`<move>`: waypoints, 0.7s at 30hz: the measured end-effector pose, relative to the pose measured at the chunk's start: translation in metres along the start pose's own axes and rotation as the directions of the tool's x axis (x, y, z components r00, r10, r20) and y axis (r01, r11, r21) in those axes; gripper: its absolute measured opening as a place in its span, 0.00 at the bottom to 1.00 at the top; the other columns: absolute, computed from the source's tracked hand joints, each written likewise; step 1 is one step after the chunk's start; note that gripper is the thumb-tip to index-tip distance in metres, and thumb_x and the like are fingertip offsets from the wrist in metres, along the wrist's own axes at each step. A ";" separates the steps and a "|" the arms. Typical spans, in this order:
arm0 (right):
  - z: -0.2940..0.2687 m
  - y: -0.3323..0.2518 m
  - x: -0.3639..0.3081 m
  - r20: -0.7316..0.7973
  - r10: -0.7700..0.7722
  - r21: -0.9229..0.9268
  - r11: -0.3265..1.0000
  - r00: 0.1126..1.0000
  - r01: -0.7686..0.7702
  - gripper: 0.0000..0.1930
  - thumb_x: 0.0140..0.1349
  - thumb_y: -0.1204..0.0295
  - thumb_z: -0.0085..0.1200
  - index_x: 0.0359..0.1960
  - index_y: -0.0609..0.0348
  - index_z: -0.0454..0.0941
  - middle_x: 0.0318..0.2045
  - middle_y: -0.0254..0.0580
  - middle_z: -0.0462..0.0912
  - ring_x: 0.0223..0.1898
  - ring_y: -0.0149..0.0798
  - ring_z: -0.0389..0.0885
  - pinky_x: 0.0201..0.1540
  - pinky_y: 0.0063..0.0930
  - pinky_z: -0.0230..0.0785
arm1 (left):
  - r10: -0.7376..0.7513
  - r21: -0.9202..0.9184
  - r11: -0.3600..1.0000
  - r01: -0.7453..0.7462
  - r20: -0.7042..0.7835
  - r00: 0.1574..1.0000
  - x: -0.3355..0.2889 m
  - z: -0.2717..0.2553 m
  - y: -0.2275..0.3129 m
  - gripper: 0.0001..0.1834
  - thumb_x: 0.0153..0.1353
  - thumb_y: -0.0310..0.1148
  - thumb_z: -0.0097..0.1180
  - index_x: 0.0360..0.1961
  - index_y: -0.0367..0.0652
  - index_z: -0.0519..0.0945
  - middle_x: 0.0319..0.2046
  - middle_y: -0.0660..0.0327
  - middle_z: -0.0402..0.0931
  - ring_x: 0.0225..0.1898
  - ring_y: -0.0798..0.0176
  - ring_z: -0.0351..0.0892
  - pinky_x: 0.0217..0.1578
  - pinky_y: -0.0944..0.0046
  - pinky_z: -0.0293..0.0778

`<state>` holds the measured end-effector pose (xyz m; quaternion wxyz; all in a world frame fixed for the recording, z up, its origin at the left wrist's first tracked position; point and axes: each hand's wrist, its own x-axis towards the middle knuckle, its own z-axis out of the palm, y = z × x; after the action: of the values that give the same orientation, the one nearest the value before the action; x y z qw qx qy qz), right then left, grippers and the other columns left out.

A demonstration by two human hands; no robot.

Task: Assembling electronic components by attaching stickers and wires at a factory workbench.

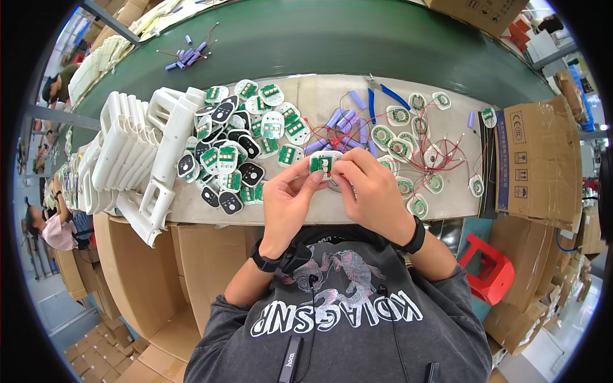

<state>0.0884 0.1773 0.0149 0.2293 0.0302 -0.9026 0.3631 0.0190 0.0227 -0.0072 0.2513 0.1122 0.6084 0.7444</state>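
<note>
In front of my chest, my left hand (286,203) pinches a white oval panel with a green circuit board (317,163) on its upward face. White blocks sit in a row on the board. My right hand (377,196) has its thumb and forefinger closed at the board's right side. A bit of red shows by these fingertips, and what they grip is too small to tell. Just beyond my hands lies a heap of purple battery cells (347,121) with red wires. Left of them, many similar panels (272,125) are piled, some with black faces up.
White plastic housings (124,150) stand stacked at the left. Blue-handled cutters (394,96) lie beyond the cells. Round wired parts (399,116) spread to the right, beside a cardboard box (543,163). A green conveyor belt (319,38) runs behind, carrying more cells (187,59). A red stool (491,271) stands lower right.
</note>
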 end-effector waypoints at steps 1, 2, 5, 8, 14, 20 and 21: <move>0.002 -0.002 0.000 -0.031 -0.005 -0.038 0.999 0.999 0.004 0.09 0.52 0.83 0.58 0.35 0.61 0.74 0.33 0.42 0.74 0.32 0.46 0.77 0.31 0.35 0.70 | -0.001 0.000 1.000 0.001 0.001 1.000 0.000 0.001 0.000 0.17 0.64 0.21 0.56 0.53 0.28 0.76 0.42 0.55 0.82 0.40 0.67 0.82 0.43 0.66 0.81; 0.004 -0.002 0.001 -0.031 -0.005 -0.038 0.999 1.000 0.003 0.09 0.52 0.83 0.58 0.35 0.61 0.74 0.33 0.42 0.74 0.32 0.46 0.77 0.31 0.35 0.70 | 0.026 0.014 1.000 -0.026 -0.017 1.000 0.000 0.002 0.000 0.17 0.63 0.21 0.56 0.53 0.28 0.76 0.41 0.55 0.82 0.39 0.68 0.82 0.43 0.67 0.81; 0.005 -0.003 0.003 -0.069 -0.026 -0.093 0.995 0.997 0.019 0.09 0.51 0.83 0.58 0.34 0.62 0.74 0.33 0.43 0.74 0.33 0.47 0.76 0.32 0.36 0.70 | 0.066 0.038 0.997 -0.064 -0.053 0.996 0.000 0.006 0.003 0.16 0.63 0.21 0.56 0.53 0.28 0.76 0.39 0.56 0.83 0.38 0.68 0.83 0.42 0.69 0.80; 0.005 -0.001 0.005 -0.057 -0.029 -0.104 0.994 0.998 0.023 0.09 0.52 0.83 0.58 0.34 0.62 0.74 0.32 0.44 0.73 0.33 0.47 0.76 0.33 0.37 0.70 | 0.077 0.055 0.996 -0.074 -0.062 0.995 0.001 0.005 0.004 0.16 0.64 0.21 0.56 0.52 0.26 0.75 0.40 0.54 0.82 0.39 0.67 0.82 0.42 0.67 0.81; -0.002 -0.001 0.010 0.003 -0.096 -0.121 0.988 0.995 0.096 0.09 0.52 0.82 0.58 0.34 0.62 0.74 0.33 0.43 0.73 0.34 0.47 0.76 0.32 0.36 0.70 | 0.046 -0.033 0.998 -0.048 -0.056 0.997 0.005 0.002 0.005 0.15 0.64 0.21 0.56 0.51 0.27 0.76 0.39 0.55 0.83 0.38 0.68 0.83 0.41 0.68 0.81; -0.006 -0.005 0.014 0.074 -0.040 -0.166 0.985 0.996 0.051 0.07 0.53 0.81 0.57 0.33 0.62 0.73 0.33 0.43 0.73 0.34 0.46 0.76 0.32 0.36 0.69 | 0.049 0.011 0.999 -0.048 -0.049 0.998 0.005 0.002 0.005 0.15 0.64 0.22 0.57 0.50 0.27 0.77 0.40 0.54 0.82 0.38 0.67 0.83 0.41 0.68 0.82; -0.006 -0.007 0.015 0.082 -0.033 -0.167 0.985 0.996 0.046 0.07 0.53 0.81 0.57 0.33 0.62 0.73 0.33 0.43 0.73 0.34 0.46 0.76 0.32 0.36 0.70 | 0.051 0.012 0.999 -0.050 -0.045 0.998 0.005 0.001 0.004 0.15 0.64 0.22 0.57 0.50 0.27 0.77 0.40 0.54 0.82 0.38 0.67 0.83 0.41 0.68 0.82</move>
<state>0.0786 0.1781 0.0299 0.2025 0.0430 -0.9376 0.2792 0.0139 0.0257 -0.0041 0.2182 0.1120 0.6148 0.7496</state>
